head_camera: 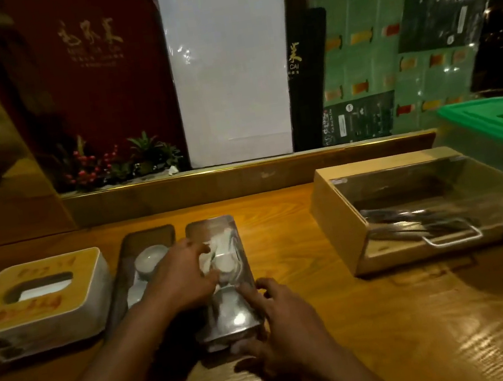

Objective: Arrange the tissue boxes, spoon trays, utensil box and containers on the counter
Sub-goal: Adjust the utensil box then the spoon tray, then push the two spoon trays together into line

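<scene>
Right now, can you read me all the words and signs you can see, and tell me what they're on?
"CAI": gold letters on the black menu, under a Chinese character I can't make out.
Dark red panel: gold brush characters with small lines below, too blurred to read.
Tissue box: red marks on top, too smudged to read.
Green menu sheet and dark card: print too small to read.
</scene>
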`<act>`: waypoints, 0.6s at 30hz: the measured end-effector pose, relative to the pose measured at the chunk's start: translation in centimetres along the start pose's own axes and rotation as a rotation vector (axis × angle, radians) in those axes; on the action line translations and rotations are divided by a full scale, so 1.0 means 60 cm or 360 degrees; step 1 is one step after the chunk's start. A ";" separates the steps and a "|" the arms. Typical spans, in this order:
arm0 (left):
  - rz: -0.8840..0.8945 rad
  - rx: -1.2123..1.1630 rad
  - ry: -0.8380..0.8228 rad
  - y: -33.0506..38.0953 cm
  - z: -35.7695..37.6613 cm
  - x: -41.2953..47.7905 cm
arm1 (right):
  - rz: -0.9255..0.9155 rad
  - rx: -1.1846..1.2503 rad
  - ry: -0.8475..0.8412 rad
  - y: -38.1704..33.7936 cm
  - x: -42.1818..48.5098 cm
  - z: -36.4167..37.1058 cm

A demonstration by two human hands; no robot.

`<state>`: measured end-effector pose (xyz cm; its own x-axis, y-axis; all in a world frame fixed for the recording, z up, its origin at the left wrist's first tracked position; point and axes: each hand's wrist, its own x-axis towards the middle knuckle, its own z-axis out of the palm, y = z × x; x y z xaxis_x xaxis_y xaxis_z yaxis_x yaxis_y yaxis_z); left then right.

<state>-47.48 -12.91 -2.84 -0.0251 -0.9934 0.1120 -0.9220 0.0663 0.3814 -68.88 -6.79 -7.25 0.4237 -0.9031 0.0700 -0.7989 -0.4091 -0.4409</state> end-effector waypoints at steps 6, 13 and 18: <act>0.0136 0.0075 -0.0048 -0.006 0.013 0.001 | 0.0113 -0.0101 0.0067 0.006 -0.010 -0.002; 0.0213 -0.0262 -0.0178 0.065 0.053 0.022 | 0.0420 -0.0101 0.0206 0.069 -0.059 -0.038; 0.0118 -0.0647 -0.0034 0.138 0.092 0.027 | 0.0583 -0.0170 0.0320 0.113 -0.089 -0.065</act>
<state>-57.29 -14.47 -4.55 -0.0977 -0.9860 0.1353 -0.6896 0.1651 0.7051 -78.24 -5.26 -7.12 0.0204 -0.9944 0.1038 -0.9254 -0.0581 -0.3744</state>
